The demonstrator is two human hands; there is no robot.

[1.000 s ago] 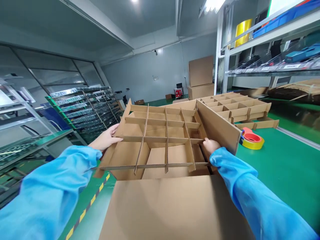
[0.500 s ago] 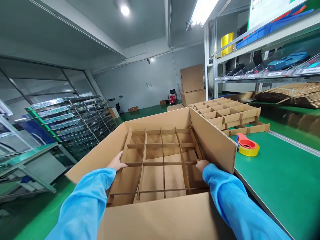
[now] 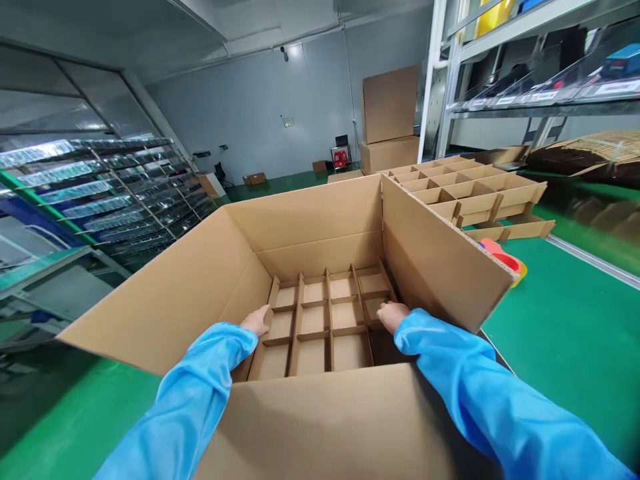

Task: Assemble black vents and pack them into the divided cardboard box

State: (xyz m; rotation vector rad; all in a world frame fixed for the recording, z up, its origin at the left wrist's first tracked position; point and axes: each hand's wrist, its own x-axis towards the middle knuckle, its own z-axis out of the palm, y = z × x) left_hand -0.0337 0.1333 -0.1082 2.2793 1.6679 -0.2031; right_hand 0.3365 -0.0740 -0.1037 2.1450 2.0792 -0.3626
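Two hands, left hand (image 3: pixel 256 321) and right hand (image 3: pixel 393 315), each pinch an outer strip of the divider grid (image 3: pixel 320 320) between them, which now sits low on the carton (image 3: pixel 310 220) floor rather than at rim level, apparently seated.

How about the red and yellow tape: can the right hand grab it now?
Probably not directly: the right hand is down inside the box, and its tall flap stands between it and the tape.

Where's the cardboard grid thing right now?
The cardboard grid sits deep inside the big open box, mid-picture, left hand holding its left edge, right hand its right.
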